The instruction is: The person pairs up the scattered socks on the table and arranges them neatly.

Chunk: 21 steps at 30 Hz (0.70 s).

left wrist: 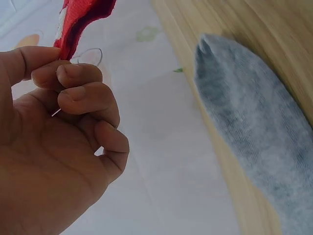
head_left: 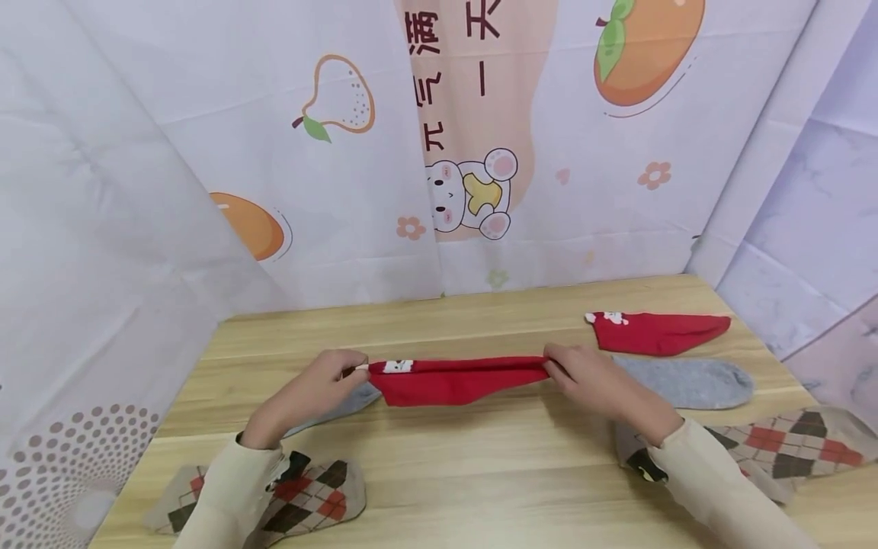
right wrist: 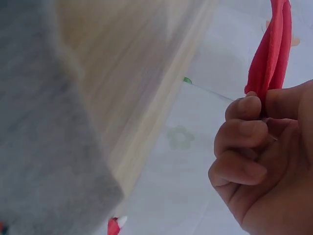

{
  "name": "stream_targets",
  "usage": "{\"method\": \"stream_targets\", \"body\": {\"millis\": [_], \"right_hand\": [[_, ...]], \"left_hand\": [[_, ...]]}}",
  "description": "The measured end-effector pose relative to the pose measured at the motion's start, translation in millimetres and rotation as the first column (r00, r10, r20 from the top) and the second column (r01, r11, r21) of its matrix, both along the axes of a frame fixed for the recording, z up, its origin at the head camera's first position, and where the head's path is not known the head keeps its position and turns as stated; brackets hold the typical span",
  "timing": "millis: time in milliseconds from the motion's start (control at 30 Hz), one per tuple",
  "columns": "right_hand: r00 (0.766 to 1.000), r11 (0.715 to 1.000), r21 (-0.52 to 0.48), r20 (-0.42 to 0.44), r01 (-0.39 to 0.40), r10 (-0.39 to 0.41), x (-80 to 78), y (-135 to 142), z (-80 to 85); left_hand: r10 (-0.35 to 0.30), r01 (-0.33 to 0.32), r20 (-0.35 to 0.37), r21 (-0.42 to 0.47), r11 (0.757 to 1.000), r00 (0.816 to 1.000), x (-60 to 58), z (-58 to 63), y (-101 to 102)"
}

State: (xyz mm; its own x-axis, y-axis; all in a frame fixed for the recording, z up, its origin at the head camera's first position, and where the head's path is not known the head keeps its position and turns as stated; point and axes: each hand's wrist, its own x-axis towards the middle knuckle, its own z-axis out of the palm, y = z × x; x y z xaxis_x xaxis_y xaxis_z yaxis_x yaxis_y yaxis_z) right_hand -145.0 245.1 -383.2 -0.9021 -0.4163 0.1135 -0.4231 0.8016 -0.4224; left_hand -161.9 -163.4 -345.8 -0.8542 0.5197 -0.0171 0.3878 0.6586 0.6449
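A red sock (head_left: pixel 453 383) with a small white animal face near one end is stretched between both hands above the middle of the table. My left hand (head_left: pixel 325 389) pinches its patterned end between thumb and fingers. The other end is pinched by my right hand (head_left: pixel 586 377). In the left wrist view, thumb and fingertips hold the red sock (left wrist: pixel 80 22) while a grey sock (left wrist: pixel 254 107) lies to the right. The right wrist view has the red sock (right wrist: pixel 271 54) folded between thumb and forefinger, with a blurred grey sock (right wrist: pixel 44 137) close to the camera.
At the back right lies another red sock (head_left: pixel 661 333), with a grey sock (head_left: pixel 686 383) in front. Argyle socks lie at the left (head_left: pixel 312 503) and right (head_left: pixel 799 446), partly under the sleeves. A grey sock (head_left: pixel 343 406) is partly behind the left hand. Printed curtain (head_left: pixel 370 191) hangs behind the wooden table (head_left: pixel 480 473).
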Motion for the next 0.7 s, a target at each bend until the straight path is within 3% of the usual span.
{"method": "stream_targets", "body": {"millis": [167,400,600,700], "right_hand": [[1.000,1.000,0.014,0.011,-0.023,0.023,7.0,4,7.1],[0.990,0.993,0.009,0.075,-0.122,0.121,12.8,11,29.2],[0.979,0.979,0.068,0.093,-0.190,0.183,27.2,21,46.2],[0.975,0.973,0.105,0.108,-0.207,0.196,34.1,22,52.3]], "left_hand": [[-0.020,0.020,-0.004,0.001,1.000,1.000,4.2,-1.7,4],[-0.066,0.066,-0.006,-0.025,0.998,0.998,9.0,0.1,8],[-0.160,0.152,-0.077,-0.100,0.983,0.984,24.5,5.5,27],[-0.173,0.161,-0.104,-0.116,0.980,0.979,32.7,6.6,31]]}}
